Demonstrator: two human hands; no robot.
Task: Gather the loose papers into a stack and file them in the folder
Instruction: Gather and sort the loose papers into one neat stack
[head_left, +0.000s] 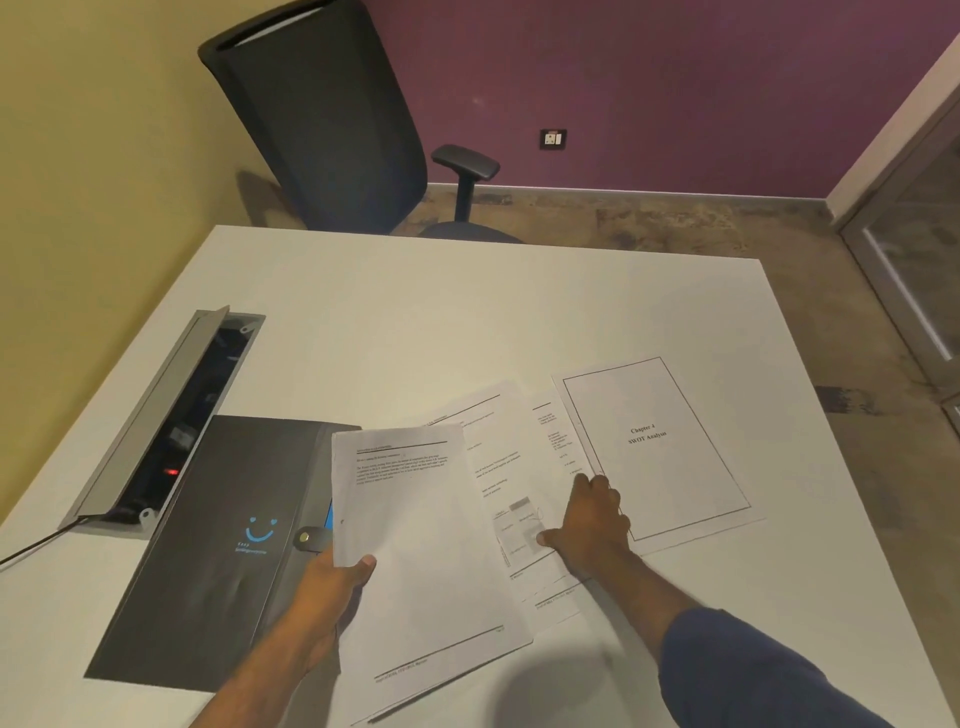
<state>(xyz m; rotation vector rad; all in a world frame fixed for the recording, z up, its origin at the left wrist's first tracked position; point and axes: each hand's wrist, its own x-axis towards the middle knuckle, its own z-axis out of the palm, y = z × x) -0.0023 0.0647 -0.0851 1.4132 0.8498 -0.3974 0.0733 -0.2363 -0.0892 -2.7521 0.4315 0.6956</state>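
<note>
My left hand grips a printed sheet by its left edge, thumb on top, lifted a little over the desk. Under and beside it lie other loose printed pages, fanned out to the right. My right hand rests on these pages, fingertips at the left edge of the "Chapter 4 SWOT Analysis" title page, which lies flat at the right. Whether the fingers pinch that page is unclear. The dark grey folder with a blue smiley logo lies closed at the left, its snap tab beside my left hand.
An open cable tray with a raised metal lid is set into the white desk at the left, a cable leading off it. A black office chair stands behind the desk's far edge. A glass door is at the right.
</note>
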